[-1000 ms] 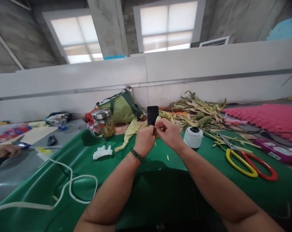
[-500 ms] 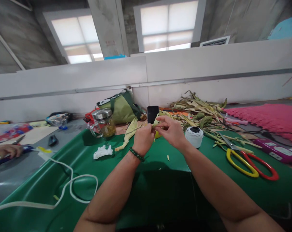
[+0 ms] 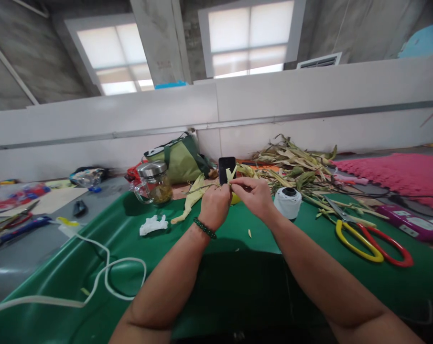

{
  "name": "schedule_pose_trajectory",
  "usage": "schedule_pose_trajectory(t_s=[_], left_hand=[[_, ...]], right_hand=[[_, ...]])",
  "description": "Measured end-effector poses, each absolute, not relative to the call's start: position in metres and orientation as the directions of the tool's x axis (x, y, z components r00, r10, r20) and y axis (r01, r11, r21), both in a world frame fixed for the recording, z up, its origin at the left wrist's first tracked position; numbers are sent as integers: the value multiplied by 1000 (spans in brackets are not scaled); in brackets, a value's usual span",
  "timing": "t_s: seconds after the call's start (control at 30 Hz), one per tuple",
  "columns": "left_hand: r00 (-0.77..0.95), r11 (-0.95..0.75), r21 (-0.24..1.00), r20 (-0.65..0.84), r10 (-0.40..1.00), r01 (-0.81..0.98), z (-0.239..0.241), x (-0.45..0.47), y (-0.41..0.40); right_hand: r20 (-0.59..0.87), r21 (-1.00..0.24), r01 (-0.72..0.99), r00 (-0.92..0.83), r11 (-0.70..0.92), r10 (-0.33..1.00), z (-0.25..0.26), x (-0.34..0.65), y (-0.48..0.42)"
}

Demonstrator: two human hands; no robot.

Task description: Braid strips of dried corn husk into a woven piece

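Note:
Out in front of me, my left hand (image 3: 215, 206) is closed around the base of a pale green corn husk strip (image 3: 231, 173), whose split ends stick up above the fingers. The thumb and forefinger of my right hand (image 3: 254, 195) pinch the same strip from the right side. What lies inside the left fist is hidden. Just behind the strip a black phone (image 3: 224, 165) stands upright. To the left of my hands lies a longer corn husk (image 3: 192, 199). A spool of white thread (image 3: 287, 204) stands to the right of my right hand.
Large scissors (image 3: 360, 241) with yellow and red handles lie right on the green cover (image 3: 245, 267). Behind them is a heap of dry husks (image 3: 295, 157). At left are a glass mug (image 3: 160, 187), a green bag (image 3: 185, 162), crumpled tissue (image 3: 153, 225) and a white cable (image 3: 107, 267).
My right fingertips have come down and closer to my left fist, and the husk ends show more spread. At far left another person's hand has drawn back almost out of view.

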State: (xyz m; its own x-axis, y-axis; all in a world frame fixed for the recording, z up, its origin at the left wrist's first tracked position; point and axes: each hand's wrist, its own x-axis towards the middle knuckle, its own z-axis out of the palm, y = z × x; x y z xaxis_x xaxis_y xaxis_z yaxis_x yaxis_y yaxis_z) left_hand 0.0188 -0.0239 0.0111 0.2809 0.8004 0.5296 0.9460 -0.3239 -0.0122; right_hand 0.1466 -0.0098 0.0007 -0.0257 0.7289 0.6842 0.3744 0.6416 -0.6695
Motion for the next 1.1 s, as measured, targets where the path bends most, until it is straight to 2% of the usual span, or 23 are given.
schedule_pose_trajectory(t_s=[0.1, 0.3, 0.5, 0.57, 0.63, 0.77, 0.87, 0.97, 1.1], left_hand=[[332, -348, -75, 532, 779, 935, 8, 20, -24], [370, -386, -73, 494, 787, 920, 5, 23, -25], [437, -447, -110, 504, 745, 888, -1, 23, -23], [439, -459, -97, 516, 736, 883, -2, 24, -22], [428, -465, -63, 512, 744, 883, -2, 24, -22], [367, -437, 53, 459, 809, 898, 2, 24, -20], [328, -454, 183, 470, 820, 872, 6, 21, -18], [334, -511, 314, 474, 815, 800, 7, 18, -16], [390, -544, 457, 391, 833, 703, 5, 20, -16]], right_hand=[[623, -722, 331, -72, 607, 779, 4, 153, -3], [423, -845, 198, -322, 497, 847, 13, 173, 4], [327, -858, 260, -391, 444, 861, 16, 184, 6], [349, -826, 295, -402, 480, 847, 14, 184, 8], [445, -751, 344, -365, 563, 817, 12, 183, 10], [731, -458, 521, -240, 721, 638, 11, 175, 5], [811, -270, 585, -289, 764, 508, 12, 169, -2], [814, -237, 546, -340, 804, 471, 14, 167, -6], [800, -344, 436, -329, 832, 503, 16, 165, -9]])
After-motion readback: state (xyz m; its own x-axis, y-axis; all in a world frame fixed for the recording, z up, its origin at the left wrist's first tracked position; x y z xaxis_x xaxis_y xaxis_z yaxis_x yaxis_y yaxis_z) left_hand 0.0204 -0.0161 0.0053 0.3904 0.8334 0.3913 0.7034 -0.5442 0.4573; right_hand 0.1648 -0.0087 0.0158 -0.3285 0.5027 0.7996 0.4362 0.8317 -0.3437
